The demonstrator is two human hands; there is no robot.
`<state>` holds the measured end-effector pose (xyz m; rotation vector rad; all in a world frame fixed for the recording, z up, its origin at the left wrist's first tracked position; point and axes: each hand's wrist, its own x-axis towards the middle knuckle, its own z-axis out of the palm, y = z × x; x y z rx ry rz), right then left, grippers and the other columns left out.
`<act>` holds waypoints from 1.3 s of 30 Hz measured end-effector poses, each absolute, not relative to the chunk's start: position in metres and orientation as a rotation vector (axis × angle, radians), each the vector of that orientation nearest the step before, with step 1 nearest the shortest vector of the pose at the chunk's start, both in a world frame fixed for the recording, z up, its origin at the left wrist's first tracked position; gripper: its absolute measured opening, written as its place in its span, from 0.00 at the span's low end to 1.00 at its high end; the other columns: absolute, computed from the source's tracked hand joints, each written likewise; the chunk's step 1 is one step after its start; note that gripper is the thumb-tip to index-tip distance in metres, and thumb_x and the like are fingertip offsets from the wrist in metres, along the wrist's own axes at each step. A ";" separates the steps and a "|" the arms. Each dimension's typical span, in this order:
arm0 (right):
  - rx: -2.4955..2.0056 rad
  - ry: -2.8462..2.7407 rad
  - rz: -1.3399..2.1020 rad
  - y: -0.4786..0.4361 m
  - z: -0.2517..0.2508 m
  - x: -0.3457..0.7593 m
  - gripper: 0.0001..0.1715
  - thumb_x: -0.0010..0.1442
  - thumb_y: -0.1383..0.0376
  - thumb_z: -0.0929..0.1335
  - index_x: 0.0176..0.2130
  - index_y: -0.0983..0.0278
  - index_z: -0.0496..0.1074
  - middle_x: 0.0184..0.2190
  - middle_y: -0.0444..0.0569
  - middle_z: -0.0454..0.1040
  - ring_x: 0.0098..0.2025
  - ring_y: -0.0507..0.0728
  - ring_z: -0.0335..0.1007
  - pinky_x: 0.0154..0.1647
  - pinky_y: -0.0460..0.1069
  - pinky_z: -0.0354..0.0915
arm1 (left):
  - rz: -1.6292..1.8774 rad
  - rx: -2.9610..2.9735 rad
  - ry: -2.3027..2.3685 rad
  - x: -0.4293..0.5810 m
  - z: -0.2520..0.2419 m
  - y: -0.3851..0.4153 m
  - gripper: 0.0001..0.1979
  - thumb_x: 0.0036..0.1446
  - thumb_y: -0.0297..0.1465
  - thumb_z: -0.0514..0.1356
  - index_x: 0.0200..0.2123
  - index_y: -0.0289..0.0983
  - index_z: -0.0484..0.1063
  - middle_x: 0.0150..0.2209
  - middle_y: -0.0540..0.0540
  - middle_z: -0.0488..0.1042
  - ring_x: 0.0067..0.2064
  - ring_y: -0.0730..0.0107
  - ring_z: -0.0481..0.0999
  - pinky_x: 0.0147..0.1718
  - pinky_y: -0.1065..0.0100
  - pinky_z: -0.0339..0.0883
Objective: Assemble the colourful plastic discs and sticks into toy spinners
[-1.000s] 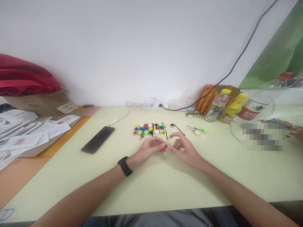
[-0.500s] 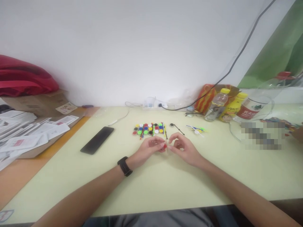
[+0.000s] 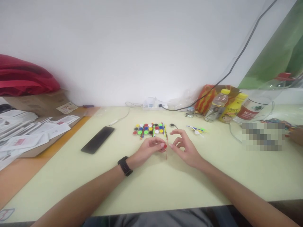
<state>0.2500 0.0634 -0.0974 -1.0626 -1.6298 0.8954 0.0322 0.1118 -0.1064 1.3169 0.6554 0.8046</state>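
Observation:
Near the middle of the pale table, my left hand (image 3: 150, 149) pinches a small red piece (image 3: 165, 146) between thumb and fingers. A thin red stick (image 3: 167, 151) stands out beside it, running toward me. Just to the right, my right hand (image 3: 186, 148) has its thumb and fingers apart, with nothing between them. Beyond my hands lie rows of colourful round pieces (image 3: 146, 132) with thin sticks among them. A black round piece (image 3: 172, 125) with a dark stick lies behind my right hand. Loose white, blue and yellow sticks (image 3: 196, 130) are farther right.
A black phone (image 3: 98, 140) lies left of my hands. Papers (image 3: 30, 135) and a cardboard box (image 3: 38, 102) fill the left side. Bottles (image 3: 217, 105) stand at the back right, near a blurred patch and a pile of sticks (image 3: 276, 123). Part of another hand (image 3: 297, 135) shows at the right edge.
My right hand's fingers have spread and moved slightly away from the red piece. The red stick now shows clearly between my hands. Another hand reaches farther in at the right edge.

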 end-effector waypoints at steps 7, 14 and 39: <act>-0.793 -1.395 1.550 0.068 -0.092 0.265 0.16 0.69 0.50 0.65 0.39 0.61 0.67 0.13 0.36 0.63 0.14 0.48 0.50 0.17 0.45 0.51 | 0.792 1.324 0.674 0.032 -0.106 0.112 0.15 0.59 0.39 0.70 0.41 0.33 0.78 0.39 0.41 0.79 0.39 0.64 0.79 0.43 0.64 0.72; -0.998 -1.540 1.167 0.071 -0.096 0.254 0.15 0.62 0.56 0.73 0.43 0.61 0.70 0.34 0.44 0.72 0.24 0.48 0.61 0.24 0.46 0.60 | 0.791 1.305 0.648 0.032 -0.106 0.112 0.14 0.59 0.39 0.70 0.41 0.33 0.78 0.37 0.42 0.79 0.40 0.64 0.79 0.44 0.63 0.73; -0.865 -1.395 1.451 0.071 -0.091 0.264 0.14 0.67 0.53 0.69 0.41 0.61 0.69 0.17 0.39 0.65 0.19 0.49 0.55 0.20 0.45 0.51 | 0.780 1.321 0.656 0.033 -0.104 0.111 0.15 0.58 0.39 0.71 0.40 0.33 0.78 0.38 0.41 0.79 0.40 0.64 0.79 0.43 0.63 0.72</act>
